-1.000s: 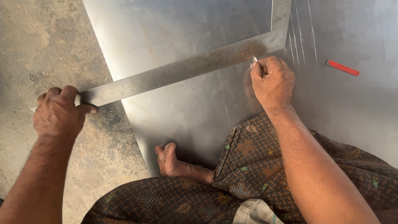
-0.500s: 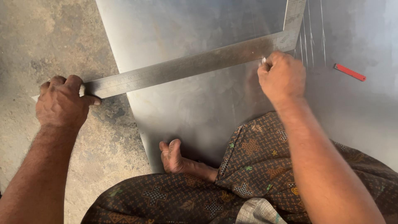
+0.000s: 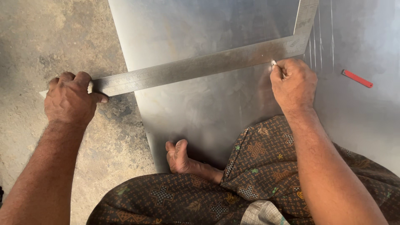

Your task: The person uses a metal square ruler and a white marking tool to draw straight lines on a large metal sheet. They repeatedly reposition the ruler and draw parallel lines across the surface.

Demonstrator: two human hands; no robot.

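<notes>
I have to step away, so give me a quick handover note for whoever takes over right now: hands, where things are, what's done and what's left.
Left hand: pressing down the long arm of the steel square where it overhangs the concrete floor.
Right hand: closed grip on a scriber, tip at the square's lower edge near its corner.
Metal sheet lies flat under the square, a foot on its near edge. A red marker lies to the right.
Done: faint scribed lines beside the short arm.
Left: no line visible yet along the long arm.
</notes>
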